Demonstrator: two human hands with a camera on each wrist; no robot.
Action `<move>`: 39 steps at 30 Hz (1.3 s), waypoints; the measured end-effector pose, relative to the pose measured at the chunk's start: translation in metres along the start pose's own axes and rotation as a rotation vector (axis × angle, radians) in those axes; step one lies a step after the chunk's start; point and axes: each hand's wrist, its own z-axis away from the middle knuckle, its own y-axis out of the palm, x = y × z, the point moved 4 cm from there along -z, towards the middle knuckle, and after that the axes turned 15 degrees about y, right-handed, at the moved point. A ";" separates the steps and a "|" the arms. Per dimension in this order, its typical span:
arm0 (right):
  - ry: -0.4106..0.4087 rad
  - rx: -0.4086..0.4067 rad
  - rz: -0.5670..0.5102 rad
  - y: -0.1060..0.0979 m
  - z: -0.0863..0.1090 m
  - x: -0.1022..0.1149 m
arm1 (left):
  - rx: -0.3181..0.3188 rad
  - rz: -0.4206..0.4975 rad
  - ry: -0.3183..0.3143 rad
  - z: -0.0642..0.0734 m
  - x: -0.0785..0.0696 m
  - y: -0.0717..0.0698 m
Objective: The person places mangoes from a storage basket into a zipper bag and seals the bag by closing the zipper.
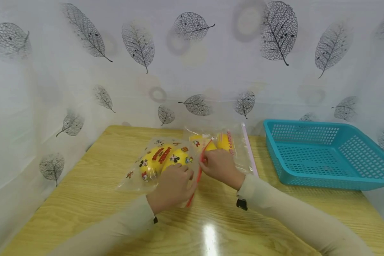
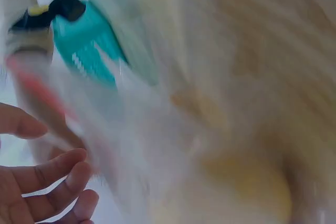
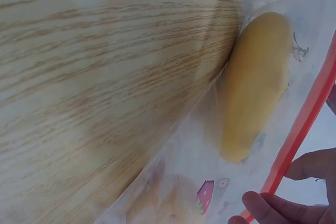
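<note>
A clear zip bag [image 1: 160,142] with cartoon prints lies on the table, two yellow mango-shaped fruits [image 1: 153,158] inside it. Its red zip strip [image 3: 304,119] runs along the open-end edge, on the right in the head view. My right hand [image 1: 220,165] pinches this strip between thumb and fingers, near the strip's far end. My left hand [image 1: 174,185] is at the bag's near side, fingers loosely bent and thumb apart from them in the left wrist view. Behind the right hand lies a second zip bag [image 1: 243,160] with a lilac strip and more yellow fruit.
A turquoise plastic basket [image 1: 294,176] stands at the table's right side. The wooden table [image 1: 92,170] meets a white curtain with leaf prints [image 1: 211,71] at the back and left. The left wrist view is partly blurred.
</note>
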 end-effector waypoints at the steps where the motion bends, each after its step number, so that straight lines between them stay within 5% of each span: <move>1: -0.004 0.003 0.003 0.001 0.000 0.000 | 0.015 0.006 -0.024 0.002 0.007 -0.002; 11: -0.034 0.001 0.015 0.004 -0.002 0.000 | 0.104 -0.023 -0.226 0.046 0.119 -0.005; 16: -0.048 -0.005 0.008 0.003 -0.002 0.000 | 0.177 -0.020 -0.273 0.072 0.154 0.006; 22: -0.061 -0.012 0.021 0.005 -0.002 0.000 | 0.352 0.045 -0.341 0.086 0.173 0.019; 29: -0.060 -0.005 0.027 0.011 -0.002 -0.002 | 0.533 0.240 -0.461 0.098 0.184 0.040; 39: -0.061 0.014 0.062 0.013 -0.002 -0.001 | 0.511 0.350 -0.525 0.105 0.186 0.050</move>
